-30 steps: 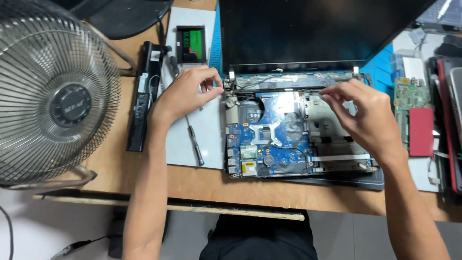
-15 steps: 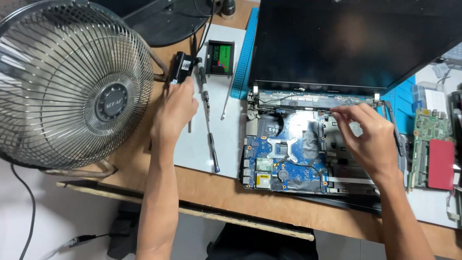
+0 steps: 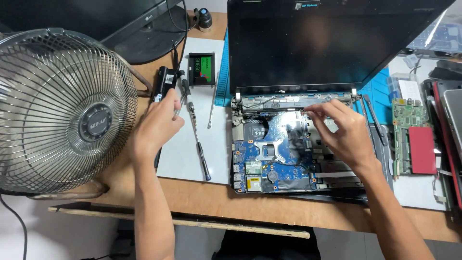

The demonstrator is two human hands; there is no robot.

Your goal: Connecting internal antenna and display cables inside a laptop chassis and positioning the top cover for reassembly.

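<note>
The left hand (image 3: 156, 126) rests on the white mat (image 3: 185, 159), its fingers curled over the lower end of a long black battery bar (image 3: 162, 86); whether they pinch it cannot be told. The bar's long side runs up and down the picture, tipped a little to the right at the top. Just beside it lies a thin black and silver screwdriver (image 3: 195, 130), tip pointing down toward the desk edge. A small black drive with a green label (image 3: 201, 69) sits above, lying flat.

The right hand (image 3: 344, 132) is over the open laptop's blue circuit board (image 3: 269, 154), fingertips pressed together on something tiny near the hinge. A big round metal fan (image 3: 62, 110) stands at the left. A green board with a red square (image 3: 413, 142) lies at the right.
</note>
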